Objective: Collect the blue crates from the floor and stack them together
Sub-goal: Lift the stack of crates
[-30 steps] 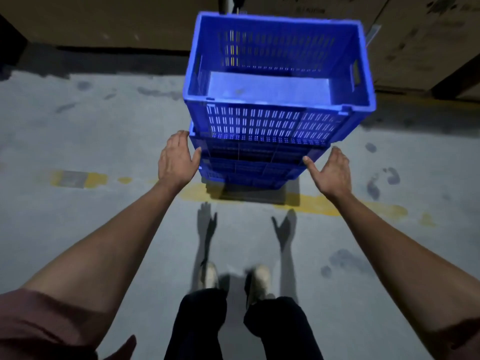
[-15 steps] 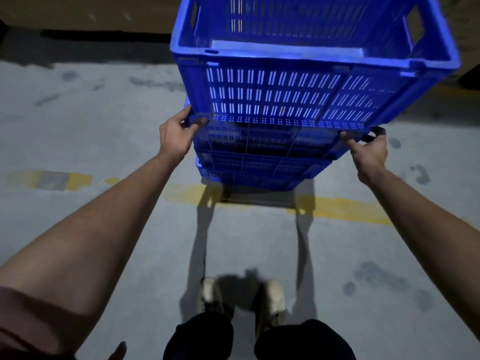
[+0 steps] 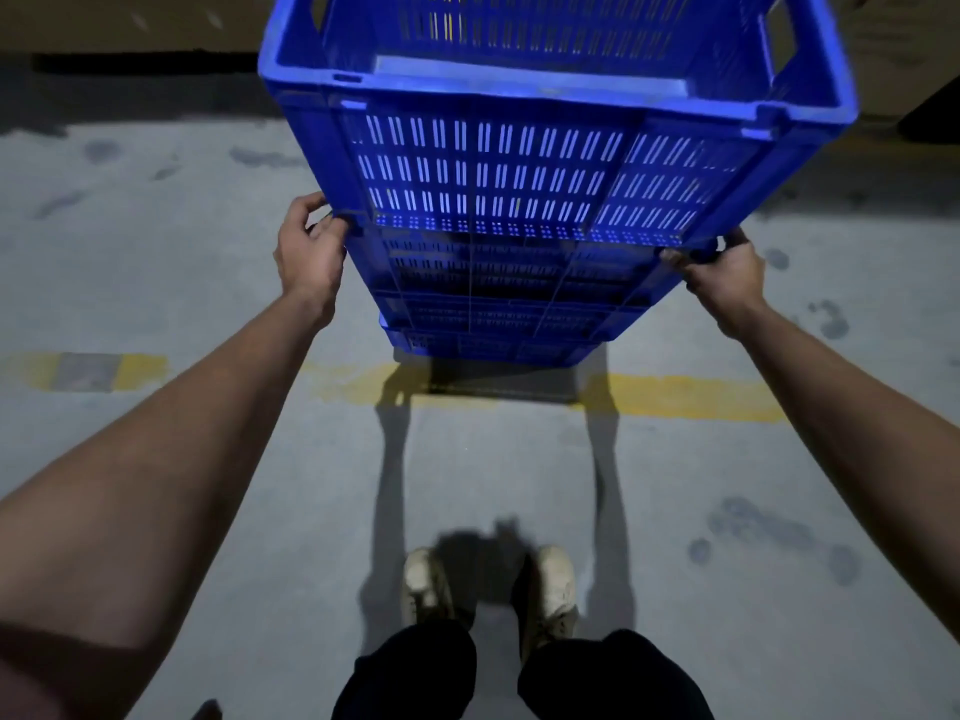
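A stack of blue slotted crates (image 3: 498,283) stands in front of me, the empty top crate (image 3: 519,163) nested into several lower ones. My left hand (image 3: 311,252) grips the stack's left side just under the top crate's base. On the right side, my right hand (image 3: 724,270) is closed on the rim at the same height. The stack's bottom (image 3: 488,345) shows above a dark shadow on the floor; whether it touches the floor I cannot tell.
Grey concrete floor (image 3: 156,252) with a worn yellow line (image 3: 691,397) crossing under the stack. My feet (image 3: 488,589) stand close behind it. Brown cardboard boxes (image 3: 130,18) line the far wall, with dark smudges on the floor at right.
My hands went from open beside the stack to gripping its sides. The crates now appear larger, closer and higher in view.
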Tool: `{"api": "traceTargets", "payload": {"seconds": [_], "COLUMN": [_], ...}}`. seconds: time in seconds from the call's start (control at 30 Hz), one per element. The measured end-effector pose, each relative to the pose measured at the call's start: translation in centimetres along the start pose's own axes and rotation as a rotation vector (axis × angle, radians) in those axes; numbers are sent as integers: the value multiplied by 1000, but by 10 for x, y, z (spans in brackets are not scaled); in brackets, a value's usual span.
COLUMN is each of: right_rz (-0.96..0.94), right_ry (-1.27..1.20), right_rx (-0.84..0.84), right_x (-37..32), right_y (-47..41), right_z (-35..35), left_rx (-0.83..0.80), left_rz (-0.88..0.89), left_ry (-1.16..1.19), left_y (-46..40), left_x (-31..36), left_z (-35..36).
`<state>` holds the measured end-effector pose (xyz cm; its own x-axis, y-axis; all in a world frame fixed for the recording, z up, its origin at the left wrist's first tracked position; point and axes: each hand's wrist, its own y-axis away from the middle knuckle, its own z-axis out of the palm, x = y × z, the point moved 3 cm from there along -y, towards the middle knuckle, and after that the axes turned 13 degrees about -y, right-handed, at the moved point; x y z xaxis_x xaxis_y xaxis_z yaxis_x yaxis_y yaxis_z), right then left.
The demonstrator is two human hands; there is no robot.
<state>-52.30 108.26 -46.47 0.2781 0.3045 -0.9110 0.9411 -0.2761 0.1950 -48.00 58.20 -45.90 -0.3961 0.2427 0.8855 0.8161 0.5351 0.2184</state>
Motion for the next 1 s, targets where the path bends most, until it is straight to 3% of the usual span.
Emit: {"api": "traceTargets", "payload": {"seconds": [0.7,1.0], "right_rz": [8,55], "right_ry": [143,244], "right_rx": [32,14], "right_x": [-8,-30], "right_y": [17,40], "right_z": [26,17], "left_rx": [-36,-80], "left_rz": [-27,-4], "left_ry": [51,-274], "left_y": [-6,0], "left_x": [7,17], "left_z": [-12,-27]}}
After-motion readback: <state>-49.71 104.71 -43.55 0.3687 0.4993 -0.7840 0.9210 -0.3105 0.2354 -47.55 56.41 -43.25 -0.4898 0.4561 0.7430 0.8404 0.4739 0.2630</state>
